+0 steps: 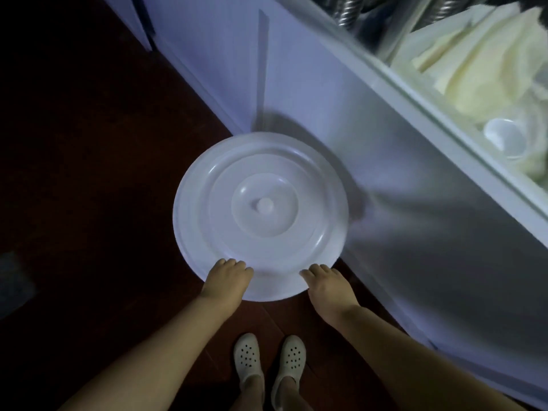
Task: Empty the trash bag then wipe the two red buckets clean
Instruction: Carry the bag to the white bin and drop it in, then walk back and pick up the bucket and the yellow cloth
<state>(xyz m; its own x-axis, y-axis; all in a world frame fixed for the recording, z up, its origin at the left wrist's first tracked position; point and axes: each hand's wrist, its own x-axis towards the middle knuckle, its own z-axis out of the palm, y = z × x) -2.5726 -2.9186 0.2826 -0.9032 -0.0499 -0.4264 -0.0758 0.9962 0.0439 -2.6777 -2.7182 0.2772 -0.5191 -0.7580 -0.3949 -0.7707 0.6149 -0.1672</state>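
- I have both hands on the near edge of a big round white lid (pixel 261 215), set just beside a white cabinet front (pixel 385 161). My left hand (pixel 226 280) grips the rim at the lower left and my right hand (pixel 327 287) grips it at the lower right, fingers curled over the top edge.
- I cannot see any red bucket or trash bag from here. I judge the lid covers one bucket, hidden beneath it.
- The lid looks like thin moulded plastic, stiff but light, with raised rings and a small central knob (pixel 264 204). I expect it to flex a little if I lift from one side only.
- The glossy surface may be slippery, so the rim, where I hold now, seems the safest purchase. The knob looks too small to carry it.
- My white clogs (pixel 248 355) stand on the dark floor (pixel 89 173) right below, so I would lift up and away from the cabinet.
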